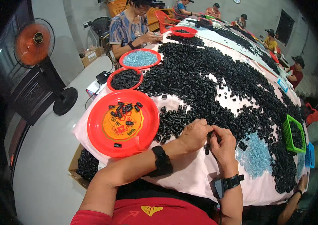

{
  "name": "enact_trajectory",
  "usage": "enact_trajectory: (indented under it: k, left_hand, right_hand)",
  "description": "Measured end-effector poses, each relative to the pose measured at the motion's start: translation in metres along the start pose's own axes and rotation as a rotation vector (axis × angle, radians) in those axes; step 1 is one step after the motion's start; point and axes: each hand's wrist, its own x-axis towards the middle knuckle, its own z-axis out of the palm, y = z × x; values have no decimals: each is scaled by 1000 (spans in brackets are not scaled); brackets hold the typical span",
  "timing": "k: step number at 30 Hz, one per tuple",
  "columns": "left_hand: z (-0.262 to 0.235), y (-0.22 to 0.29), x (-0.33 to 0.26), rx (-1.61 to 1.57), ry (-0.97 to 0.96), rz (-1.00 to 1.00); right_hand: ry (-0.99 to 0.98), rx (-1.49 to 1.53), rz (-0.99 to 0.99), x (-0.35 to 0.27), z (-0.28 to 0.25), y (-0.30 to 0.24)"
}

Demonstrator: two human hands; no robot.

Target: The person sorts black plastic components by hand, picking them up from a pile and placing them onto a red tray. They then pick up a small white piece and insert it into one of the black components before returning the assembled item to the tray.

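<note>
My left hand (195, 135) and my right hand (224, 145) meet over the near part of the table, fingers curled in toward each other. A small black plastic cylinder (207, 148) shows below the fingertips of my right hand, which is closed around it. My left hand is closed too, its fingertips against the right ones; what they pinch is hidden. Just beyond both hands spreads a big heap of similar small black plastic parts (189, 75). To the left, a red round tray (95, 123) holds several of these parts.
Beyond the tray stand a red bowl of thin black pieces (125, 79) and a red bowl of shiny bluish pieces (140, 59). A loose bluish pile (256, 155) and a green basket (287, 137) lie right. Co-workers (129, 28) line the table; a fan (35, 43) stands left.
</note>
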Motion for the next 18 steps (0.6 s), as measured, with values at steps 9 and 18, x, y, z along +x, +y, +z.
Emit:
enact_trajectory:
  k: [9, 18]
  left_hand:
    - [-14, 7, -2, -120, -100, -147]
    - [-38, 20, -4, -340, -5, -223]
  right_hand:
    - [-9, -4, 27, 2, -2, -7]
    - [-2, 36, 1, 0, 2, -2]
